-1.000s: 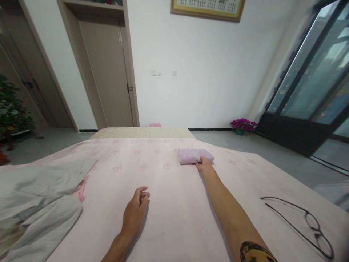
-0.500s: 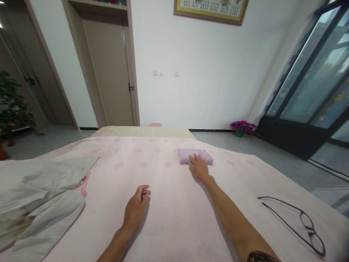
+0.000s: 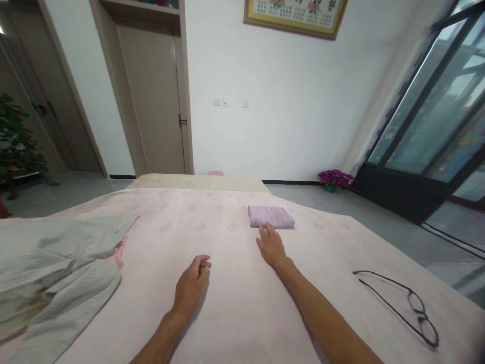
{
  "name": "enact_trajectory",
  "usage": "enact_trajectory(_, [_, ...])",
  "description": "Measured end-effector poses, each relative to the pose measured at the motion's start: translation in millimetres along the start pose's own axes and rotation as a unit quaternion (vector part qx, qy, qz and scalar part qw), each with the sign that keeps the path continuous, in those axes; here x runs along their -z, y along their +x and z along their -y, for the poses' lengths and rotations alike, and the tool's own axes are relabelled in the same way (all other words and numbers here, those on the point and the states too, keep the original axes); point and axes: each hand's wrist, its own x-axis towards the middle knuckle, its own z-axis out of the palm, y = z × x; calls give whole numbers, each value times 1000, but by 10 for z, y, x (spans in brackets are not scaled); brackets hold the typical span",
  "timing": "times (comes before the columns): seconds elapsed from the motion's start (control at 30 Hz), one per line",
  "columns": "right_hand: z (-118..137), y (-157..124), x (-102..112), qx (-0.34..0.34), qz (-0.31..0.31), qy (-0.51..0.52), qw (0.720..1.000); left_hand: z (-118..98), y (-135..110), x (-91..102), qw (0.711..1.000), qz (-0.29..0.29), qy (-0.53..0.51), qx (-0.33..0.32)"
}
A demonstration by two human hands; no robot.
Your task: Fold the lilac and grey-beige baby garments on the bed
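Note:
A folded lilac cloth [image 3: 271,215] lies flat as a small rectangle on the pink flowered bed cover [image 3: 235,298]. Just at its near edge is my right hand [image 3: 272,245], palm down with its fingers spread; the fingertips reach the edge of the cloth without gripping it. My left hand [image 3: 191,284] rests on the cover to the left and nearer to me. Its fingers are loosely curled, a gap shows between them and the thumb, and I see nothing in it.
Crumpled pale grey clothing [image 3: 76,258] lies at the left, with a bit of pink fabric [image 3: 119,253] under it. Dark-framed eyeglasses [image 3: 411,303] lie unfolded at the right. Beyond the bed are a closed door [image 3: 155,96] and a pot of purple flowers [image 3: 335,178].
My right hand has slid back toward me, off the top of the folded cloth to its near edge. The left hand has hardly moved.

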Motion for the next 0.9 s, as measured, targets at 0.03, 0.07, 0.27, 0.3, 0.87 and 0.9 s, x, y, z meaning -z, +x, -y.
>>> enact_trajectory(0.03, [43, -50, 10, 6, 8, 7, 1000, 1, -5, -1, 1000, -2, -5, -1])
enact_trajectory(0.07, [81, -98, 18, 11, 17, 13, 1000, 9, -7, -4, 1000, -4, -11, -2])
enact_trajectory(0.27, [206, -293, 80, 27, 54, 35, 998, 109, 31, -53, 995, -10, -101, 0])
enact_trajectory(0.3, [213, -306, 94, 27, 51, 36, 998, 120, 45, -57, 993, -7, -118, 6])
enact_trajectory(0.87, [175, -307, 76, 46, 22, 37, 998, 32, 309, 1688, 900, -314, 260, -153])
enact_trajectory(0.9, [169, -304, 69, 47, 20, 38, 998, 5, 274, 1856, 872, -360, 298, -145])
